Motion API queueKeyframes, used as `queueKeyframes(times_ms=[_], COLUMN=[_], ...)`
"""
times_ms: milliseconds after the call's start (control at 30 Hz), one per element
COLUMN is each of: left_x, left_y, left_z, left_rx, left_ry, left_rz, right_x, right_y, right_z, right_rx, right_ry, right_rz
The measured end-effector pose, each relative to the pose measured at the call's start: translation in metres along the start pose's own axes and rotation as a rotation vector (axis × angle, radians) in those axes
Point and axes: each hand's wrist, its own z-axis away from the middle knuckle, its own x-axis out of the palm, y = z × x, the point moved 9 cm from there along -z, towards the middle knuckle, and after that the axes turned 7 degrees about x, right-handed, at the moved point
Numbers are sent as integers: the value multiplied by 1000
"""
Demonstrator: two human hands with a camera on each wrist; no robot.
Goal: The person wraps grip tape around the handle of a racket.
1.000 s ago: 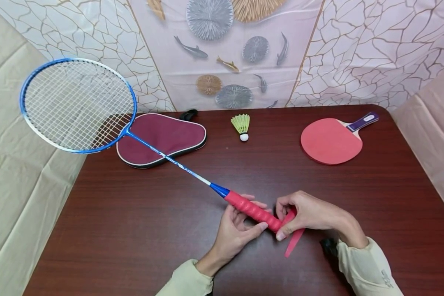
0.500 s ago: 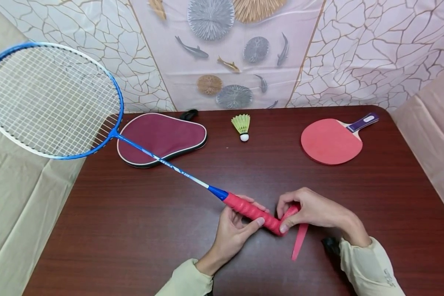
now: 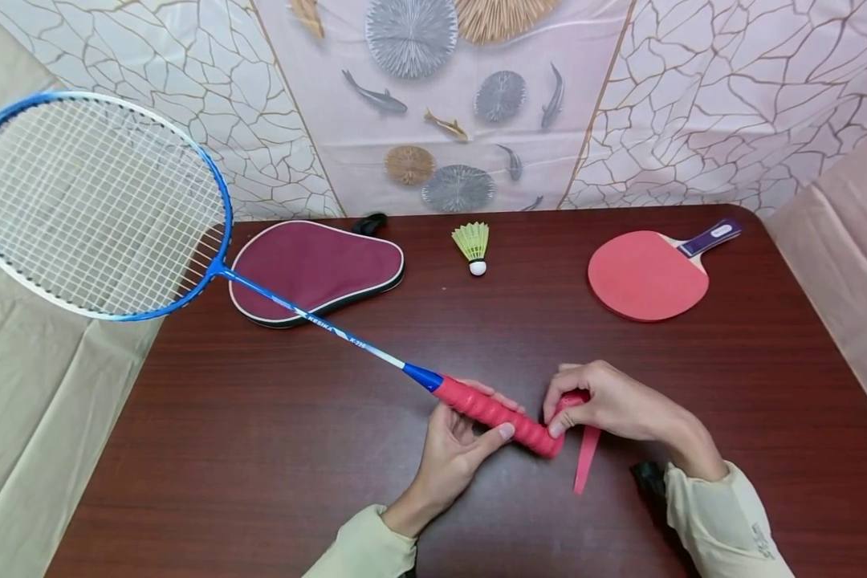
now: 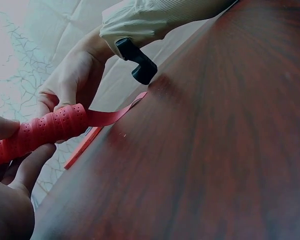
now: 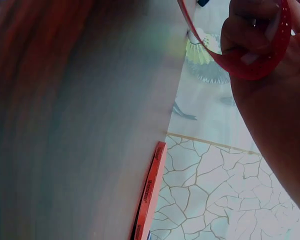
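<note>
A blue and white badminton racket (image 3: 292, 306) is held up at a slant in the head view, its strung head at the far left. My left hand (image 3: 449, 459) grips the racket's red wrapped handle (image 3: 486, 408) from below, thumb on the near side. At the butt end, my right hand (image 3: 617, 405) pinches red overgrip tape (image 3: 588, 459), whose free tail dangles below that hand. Ridged, perforated turns of tape cover the handle in the left wrist view. In the right wrist view, the tape (image 5: 250, 69) loops across the right hand's fingers.
On the brown table (image 3: 246, 457) lie a maroon paddle case (image 3: 314, 269), a yellow-green shuttlecock (image 3: 473, 245) and a red table tennis bat (image 3: 646, 277). The racket's shaft passes over the case. Patterned cloth (image 3: 535, 185) hangs behind the table.
The racket's head has swung leftward, and its butt end has shifted slightly right. My right hand has risen a little at the butt end, still pinching the tape. The left hand keeps its hold.
</note>
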Motion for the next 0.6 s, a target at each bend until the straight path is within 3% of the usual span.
queueKeyframes(times_ms=[233, 400, 600], left_x=[-1, 1, 2], left_y=[-3, -4, -4], left_z=[1, 2, 1], left_rx=[-28, -30, -13], left_ry=[2, -13, -33], left_rz=[-3, 51, 78], right_x=[4, 7, 8], right_y=[1, -1, 4], right_z=[-3, -5, -5], right_rx=[10, 14, 84], right_ry=[-2, -10, -22], right_rz=[-1, 9, 16])
